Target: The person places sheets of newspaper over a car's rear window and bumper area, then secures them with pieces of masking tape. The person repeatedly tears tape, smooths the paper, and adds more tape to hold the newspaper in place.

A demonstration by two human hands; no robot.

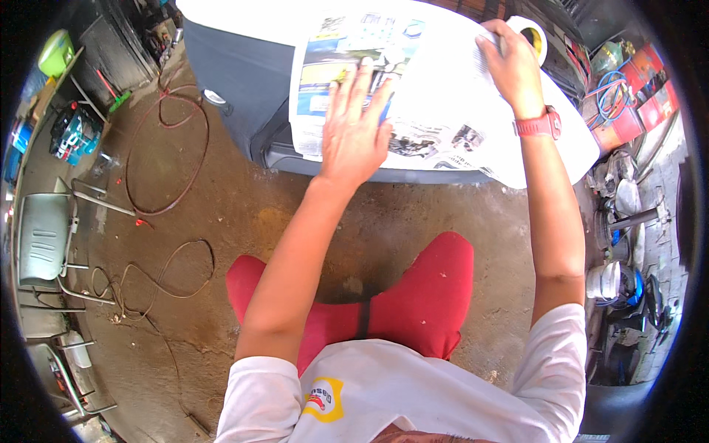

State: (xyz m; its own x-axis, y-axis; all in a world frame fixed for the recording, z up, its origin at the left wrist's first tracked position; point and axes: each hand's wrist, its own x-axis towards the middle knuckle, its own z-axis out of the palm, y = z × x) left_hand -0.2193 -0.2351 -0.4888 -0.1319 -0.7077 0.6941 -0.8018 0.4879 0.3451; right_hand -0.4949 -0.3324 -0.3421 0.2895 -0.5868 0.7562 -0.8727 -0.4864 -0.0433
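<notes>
Newspaper [417, 100] is up at 12 o'clock, lapping over a grey panel [235, 81] – left hand [353, 140] flat on it, fingers spread. Right hand [515, 70], 1 o'clock, has bent fingers beside a tape roll [542, 43] – can't tell if they're gripping anything.

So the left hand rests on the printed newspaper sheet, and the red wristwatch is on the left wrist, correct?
No: the head view shows the red wristwatch on the right wrist. The left hand does rest on the printed newspaper sheet.
</notes>
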